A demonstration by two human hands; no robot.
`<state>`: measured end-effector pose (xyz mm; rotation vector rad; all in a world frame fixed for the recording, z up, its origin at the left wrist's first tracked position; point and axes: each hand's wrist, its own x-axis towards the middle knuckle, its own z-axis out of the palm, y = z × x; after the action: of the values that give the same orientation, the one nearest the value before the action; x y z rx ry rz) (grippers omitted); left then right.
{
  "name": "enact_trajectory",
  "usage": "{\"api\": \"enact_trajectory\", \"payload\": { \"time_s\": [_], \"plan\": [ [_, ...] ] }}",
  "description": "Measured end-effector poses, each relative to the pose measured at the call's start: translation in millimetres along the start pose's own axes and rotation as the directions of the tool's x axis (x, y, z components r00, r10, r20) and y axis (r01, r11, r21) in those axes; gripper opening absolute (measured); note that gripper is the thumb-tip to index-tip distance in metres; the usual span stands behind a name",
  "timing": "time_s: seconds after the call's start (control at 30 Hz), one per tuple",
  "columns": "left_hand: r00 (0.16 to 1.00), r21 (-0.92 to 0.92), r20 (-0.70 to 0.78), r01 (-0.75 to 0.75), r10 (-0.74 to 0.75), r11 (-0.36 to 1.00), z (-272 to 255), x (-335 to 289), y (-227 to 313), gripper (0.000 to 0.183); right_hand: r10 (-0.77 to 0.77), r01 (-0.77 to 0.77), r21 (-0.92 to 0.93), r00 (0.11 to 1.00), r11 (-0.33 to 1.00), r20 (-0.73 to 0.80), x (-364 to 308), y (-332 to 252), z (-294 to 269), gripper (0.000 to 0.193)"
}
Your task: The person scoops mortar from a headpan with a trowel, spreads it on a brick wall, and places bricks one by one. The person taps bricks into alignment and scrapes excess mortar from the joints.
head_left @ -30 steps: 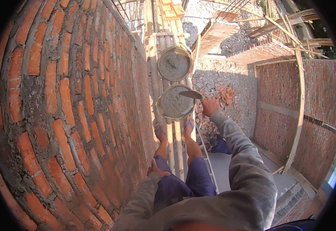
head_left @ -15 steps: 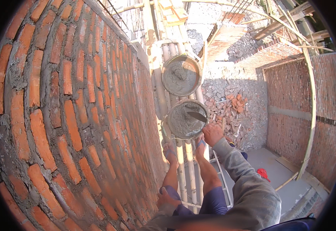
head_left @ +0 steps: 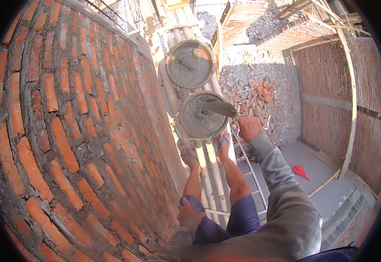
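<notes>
My right hand (head_left: pixel 249 126) is closed around the handle of a trowel (head_left: pixel 219 108). The trowel's grey blade lies over the wet mortar (head_left: pixel 199 124) in the nearer round bucket (head_left: pixel 182 121). Behind it stands a second bucket (head_left: pixel 168 72), also holding mortar with a heap in its middle. Low in the picture, my left hand (head_left: pixel 189 214) rests against my left thigh, its fingers loosely stretched and nothing seen in them.
I stand in sandals on bamboo poles (head_left: pixel 212 168) high above a floor. A brick wall (head_left: pixel 81 144) rises close on my left. At the right a white ladder (head_left: pixel 255 183) leans below; broken bricks (head_left: pixel 260 91) and a red object (head_left: pixel 301 171) lie down there.
My right hand has lifted slightly up and right with the trowel, and more of its blade shows above the mortar. The whole view has shifted; the left hand stays at the thigh.
</notes>
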<state>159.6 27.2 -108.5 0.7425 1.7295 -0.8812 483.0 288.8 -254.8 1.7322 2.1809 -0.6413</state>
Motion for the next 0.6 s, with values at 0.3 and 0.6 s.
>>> {"api": "enact_trajectory", "payload": {
  "time_s": [0.3, 0.6],
  "plan": [
    [1.0, 0.034, 0.007, 0.025, -0.025, 0.999, -9.1, -2.8, 16.4, 0.13, 0.347, -0.373, 0.353, 0.928, 0.858, 0.137, 76.8, -25.1, 186.3, 0.036],
    [0.999, 0.064, 0.034, 0.007, -0.009, 0.998, -16.0, -6.6, 17.5, 0.128, 0.235, -0.199, 0.225, 0.961, 0.954, -0.148, -25.3, -18.8, 77.9, 0.027]
  ]
}}
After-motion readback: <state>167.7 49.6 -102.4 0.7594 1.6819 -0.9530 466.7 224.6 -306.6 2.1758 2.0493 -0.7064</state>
